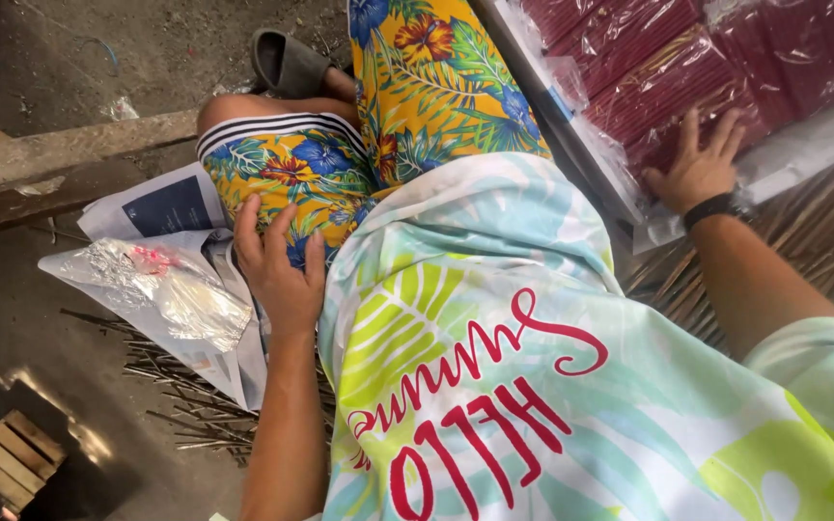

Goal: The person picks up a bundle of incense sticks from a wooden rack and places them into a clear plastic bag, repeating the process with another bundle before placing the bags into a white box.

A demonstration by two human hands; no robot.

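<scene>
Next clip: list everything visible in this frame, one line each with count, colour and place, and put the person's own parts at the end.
bundles of thin sticks in clear wrap: several, dark red, top right on a tray
tray: one, pale, top right edge
loose thin sticks: many, grey-brown, on the floor at lower left
clear plastic bag: one, crumpled, on the newspaper at left
newspaper: some sheets, white and dark blue, left of the thigh
sandal: one, dark grey, top centre
small wooden crate: one, brown, bottom left corner
woven mat: one, tan, right
floral shorts: yellow with blue and red flowers
shirt: pale green and white
wristband: one, black, right wrist
left hand: resting on the thigh
right hand: flat on the wrapped bundles
</scene>
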